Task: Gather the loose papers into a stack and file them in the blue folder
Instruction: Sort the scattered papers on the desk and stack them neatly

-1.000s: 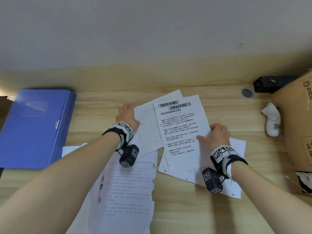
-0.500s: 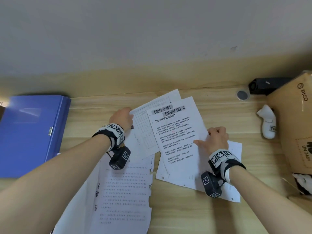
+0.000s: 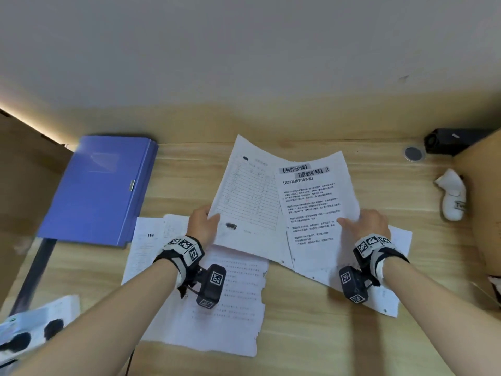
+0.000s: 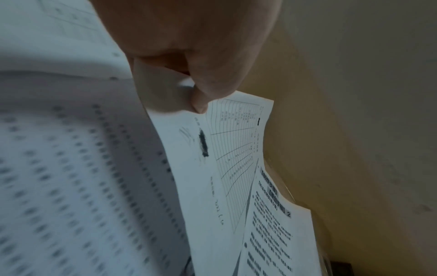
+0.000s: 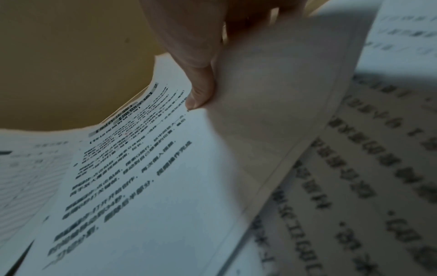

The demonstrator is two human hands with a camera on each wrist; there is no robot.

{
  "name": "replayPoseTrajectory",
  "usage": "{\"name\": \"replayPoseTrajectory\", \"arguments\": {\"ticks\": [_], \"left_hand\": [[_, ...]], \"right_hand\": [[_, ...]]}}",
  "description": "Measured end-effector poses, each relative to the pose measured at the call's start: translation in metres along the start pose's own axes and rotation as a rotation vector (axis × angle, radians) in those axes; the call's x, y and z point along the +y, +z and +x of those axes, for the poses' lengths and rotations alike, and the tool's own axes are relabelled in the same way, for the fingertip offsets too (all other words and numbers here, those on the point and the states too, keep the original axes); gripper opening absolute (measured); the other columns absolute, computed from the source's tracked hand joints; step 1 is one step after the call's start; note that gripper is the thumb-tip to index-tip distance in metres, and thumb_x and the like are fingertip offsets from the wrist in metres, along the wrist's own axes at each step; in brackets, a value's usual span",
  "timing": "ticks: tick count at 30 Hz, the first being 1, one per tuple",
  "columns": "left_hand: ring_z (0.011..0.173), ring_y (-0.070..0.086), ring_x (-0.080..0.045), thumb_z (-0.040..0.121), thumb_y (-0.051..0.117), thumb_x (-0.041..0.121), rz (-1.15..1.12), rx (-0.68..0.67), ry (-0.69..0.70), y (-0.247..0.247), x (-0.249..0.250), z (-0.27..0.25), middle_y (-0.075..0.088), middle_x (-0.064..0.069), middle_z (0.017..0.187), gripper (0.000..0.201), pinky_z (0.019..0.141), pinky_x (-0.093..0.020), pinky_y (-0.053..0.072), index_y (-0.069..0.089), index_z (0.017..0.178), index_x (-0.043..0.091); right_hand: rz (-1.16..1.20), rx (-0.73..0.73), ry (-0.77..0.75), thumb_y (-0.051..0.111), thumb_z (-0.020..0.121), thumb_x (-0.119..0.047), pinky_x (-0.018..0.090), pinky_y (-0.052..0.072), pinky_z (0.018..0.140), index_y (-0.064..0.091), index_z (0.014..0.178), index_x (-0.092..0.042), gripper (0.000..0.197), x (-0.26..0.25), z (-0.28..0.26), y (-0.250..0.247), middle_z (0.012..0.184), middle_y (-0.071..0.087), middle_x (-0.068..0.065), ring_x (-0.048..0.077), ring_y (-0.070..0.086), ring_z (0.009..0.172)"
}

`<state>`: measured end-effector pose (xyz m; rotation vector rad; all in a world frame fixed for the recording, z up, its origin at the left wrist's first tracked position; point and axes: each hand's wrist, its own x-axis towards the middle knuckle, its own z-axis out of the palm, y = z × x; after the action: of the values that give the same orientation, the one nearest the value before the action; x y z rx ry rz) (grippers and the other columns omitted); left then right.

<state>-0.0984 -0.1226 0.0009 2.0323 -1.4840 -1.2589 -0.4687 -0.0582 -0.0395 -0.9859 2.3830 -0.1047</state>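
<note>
Both sheets now off the desk (image 3: 311,348) — my left hand (image 3: 202,226) pinching the table sheet (image 3: 246,202), right hand (image 3: 366,226) gripping the text sheet (image 3: 314,213) — more papers (image 3: 227,302) left to gather.

Head view evenly lit, soft and a bit dim, no hard glare; a bright light strip (image 3: 24,118) glows far left of the blue folder (image 3: 100,191), by the frame edge. Strong wide-angle bending: bench (image 3: 311,335) edge and wall curve, folder smeared with motion blur, power strip (image 3: 32,324) below the folder also soft. Faint shadows under the lifted papers (image 3: 284,207). Left wrist view dim, bluish cast; the sheet lying left of the thumb (image 4: 212,80) badly blurred, the pinched table sheet (image 4: 231,149) sharper. Right wrist view dim too, text near the thumb (image 5: 201,87) readable-ish, sheets right of it heavily out of focus, shadow across them.
</note>
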Motion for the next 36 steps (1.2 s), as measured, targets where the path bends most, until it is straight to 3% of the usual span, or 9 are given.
{"name": "replayPoseTrajectory", "arguments": {"ticks": [4,9,13,20,24,26,31,34,36], "left_hand": [[0.094,0.068,-0.032,0.097,0.051,0.012,-0.017,0.004,-0.053,0.006,-0.022,-0.027,0.071,-0.012,0.103,0.024,0.083,-0.044,0.056,0.066,0.114,0.006],[0.090,0.065,-0.027,0.097,0.051,0.012,-0.037,0.011,-0.100,0.011,-0.045,-0.054,0.070,-0.012,0.108,0.021,0.076,-0.034,0.051,0.065,0.112,0.005],[0.108,0.063,-0.029,0.095,0.053,0.010,-0.001,-0.067,-0.146,0.024,-0.063,-0.073,0.067,-0.012,0.121,0.026,0.090,-0.033,0.050,0.062,0.119,0.004],[0.100,0.061,-0.026,0.086,0.058,0.017,0.110,-0.033,-0.227,0.037,-0.065,-0.083,0.065,-0.007,0.120,0.034,0.089,-0.036,0.051,0.055,0.119,0.013],[0.125,0.042,-0.024,0.084,0.061,0.017,0.342,0.140,0.039,0.048,-0.049,-0.089,0.041,-0.005,0.138,0.061,0.097,-0.041,0.044,0.036,0.139,0.017],[0.136,0.032,-0.023,0.085,0.058,0.015,0.394,0.065,0.229,0.061,-0.043,-0.087,0.032,-0.004,0.148,0.066,0.107,-0.041,0.039,0.033,0.145,0.021],[0.150,0.010,-0.024,0.094,0.048,0.026,0.697,-0.318,0.398,0.095,-0.035,-0.085,0.008,-0.002,0.165,0.067,0.119,-0.042,0.025,0.019,0.155,0.032],[0.148,0.009,-0.028,0.094,0.044,0.024,0.859,-0.324,0.390,0.106,-0.027,-0.087,0.005,-0.003,0.164,0.065,0.114,-0.046,0.031,0.020,0.154,0.031],[0.147,0.010,-0.028,0.093,0.044,0.021,0.881,-0.317,0.380,0.106,-0.022,-0.088,0.007,-0.003,0.164,0.064,0.110,-0.045,0.035,0.023,0.153,0.030]], "right_hand": [[0.106,0.005,0.002,0.070,0.083,-0.036,0.034,0.046,0.062,0.063,0.083,-0.007,0.030,-0.001,-0.007,0.001,0.078,0.063,0.012,0.032,0.060,0.078],[0.365,0.069,-0.063,0.054,0.093,-0.022,0.031,0.040,0.066,0.060,0.097,-0.007,0.016,-0.008,-0.034,0.008,0.084,0.061,0.011,0.028,0.053,0.076],[0.579,-0.020,-0.087,0.058,0.090,-0.018,0.024,0.035,0.052,0.058,0.084,-0.015,0.007,-0.009,-0.083,0.023,0.069,0.059,-0.004,0.022,0.056,0.066],[0.335,-0.090,-0.135,0.067,0.081,-0.035,0.024,0.038,0.054,0.059,0.093,-0.021,0.021,0.004,-0.091,0.043,0.081,0.062,-0.007,0.010,0.058,0.068],[0.312,0.128,-0.202,0.065,0.083,-0.029,0.038,0.049,0.088,0.058,0.113,-0.017,0.034,0.009,-0.060,0.027,0.115,0.053,0.002,0.020,0.053,0.107],[0.233,0.168,-0.235,0.068,0.082,-0.019,0.038,0.043,0.098,0.053,0.126,-0.014,0.046,0.014,-0.036,0.014,0.129,0.046,0.005,0.024,0.044,0.122],[-0.220,0.022,-0.239,0.076,0.074,-0.045,0.041,0.041,0.094,0.053,0.126,-0.021,0.062,0.026,0.003,-0.011,0.128,0.051,0.007,0.030,0.042,0.119],[-0.392,-0.029,-0.240,0.069,0.078,-0.053,0.039,0.043,0.087,0.063,0.111,-0.021,0.047,0.031,0.007,-0.019,0.118,0.057,0.006,0.029,0.046,0.114],[-0.220,-0.058,-0.189,0.065,0.082,-0.039,0.034,0.047,0.074,0.065,0.101,-0.015,0.030,0.039,0.008,-0.025,0.099,0.064,0.005,0.027,0.058,0.093]]}}
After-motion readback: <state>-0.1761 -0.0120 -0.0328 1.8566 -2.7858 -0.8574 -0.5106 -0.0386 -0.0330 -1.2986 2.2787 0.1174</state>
